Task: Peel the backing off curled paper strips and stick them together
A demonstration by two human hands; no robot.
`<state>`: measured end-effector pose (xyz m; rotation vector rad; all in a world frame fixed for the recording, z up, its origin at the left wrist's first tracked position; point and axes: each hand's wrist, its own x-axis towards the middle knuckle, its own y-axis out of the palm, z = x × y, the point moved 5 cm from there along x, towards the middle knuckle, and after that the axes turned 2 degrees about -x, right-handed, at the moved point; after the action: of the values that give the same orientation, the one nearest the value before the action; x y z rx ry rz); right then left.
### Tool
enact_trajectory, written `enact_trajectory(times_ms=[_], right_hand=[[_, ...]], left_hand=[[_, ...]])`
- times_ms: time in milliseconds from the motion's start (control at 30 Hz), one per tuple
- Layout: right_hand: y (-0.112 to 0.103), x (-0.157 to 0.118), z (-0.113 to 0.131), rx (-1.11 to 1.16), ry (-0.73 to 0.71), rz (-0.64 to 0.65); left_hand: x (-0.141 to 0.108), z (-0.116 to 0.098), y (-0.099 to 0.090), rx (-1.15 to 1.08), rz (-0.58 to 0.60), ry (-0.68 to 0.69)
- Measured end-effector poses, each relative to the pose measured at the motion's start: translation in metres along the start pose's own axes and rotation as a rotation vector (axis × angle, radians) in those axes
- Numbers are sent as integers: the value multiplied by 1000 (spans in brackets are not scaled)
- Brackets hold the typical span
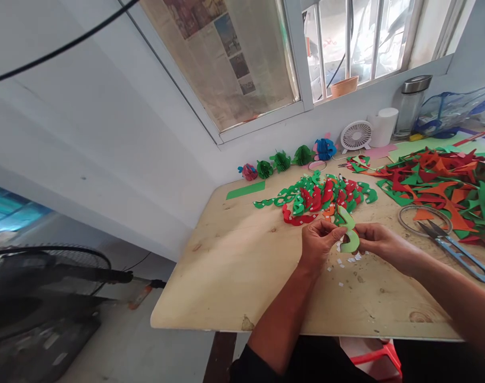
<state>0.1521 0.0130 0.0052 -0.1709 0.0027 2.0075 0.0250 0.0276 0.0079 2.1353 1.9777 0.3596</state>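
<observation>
A light green paper cutout [349,242] with a wavy, curved outline is held between my two hands, above the wooden table. My left hand [319,240] pinches its left side between thumb and fingers. On its right edge, my right hand [375,239] is closed, with the fingertips partly hidden behind the paper. Just beyond the hands lies a pile of red and green curved cutouts [314,196] with small white pieces on them. Small white paper bits [351,259] are scattered below my hands.
At the right, blue-handled snips [463,258] and a tape-like ring [402,219] lie beside a heap of paper scraps [442,189]. Folded paper figures [282,161], a small white fan [356,136] and a glass bottle [410,109] stand along the wall.
</observation>
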Motion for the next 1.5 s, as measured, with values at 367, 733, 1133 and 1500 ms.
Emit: enact_trajectory(times_ms=[367, 733, 1133, 1500], right_hand=[[1, -1, 3, -15, -6, -5], [-1, -1, -3, -29, -16, 18], [1, -1, 2, -4, -12, 13], [1, -1, -2, 2, -16, 31]], left_hand=[[-1, 1, -1, 20, -13, 19], [0, 4, -1, 2, -28, 8], [3, 11, -3, 9, -28, 17], [1, 3, -1, 15, -26, 35]])
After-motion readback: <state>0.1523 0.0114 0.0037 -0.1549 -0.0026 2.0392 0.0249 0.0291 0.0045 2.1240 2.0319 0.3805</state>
